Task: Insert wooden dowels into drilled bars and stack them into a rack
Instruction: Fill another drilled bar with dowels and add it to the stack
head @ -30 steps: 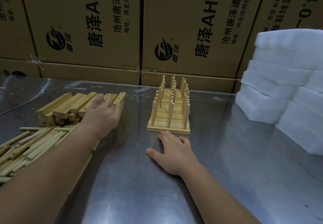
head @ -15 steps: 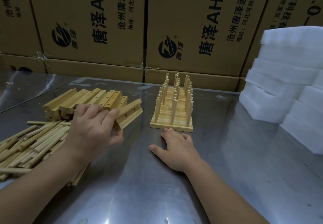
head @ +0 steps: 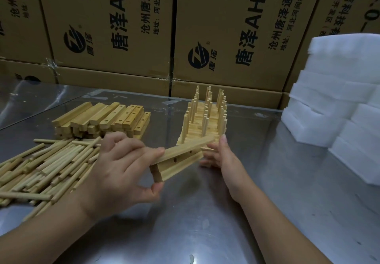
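Drilled bars (head: 182, 156) in hand!
Left hand (head: 123, 173) pinches the near end; right hand (head: 225, 162), fingers straight, touches the far end.

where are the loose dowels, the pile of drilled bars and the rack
loose dowels (head: 41, 171), head view, middle of the heap
pile of drilled bars (head: 107, 117), head view, top face of the pile
rack (head: 197, 129), head view, stacked bars between its upright dowels
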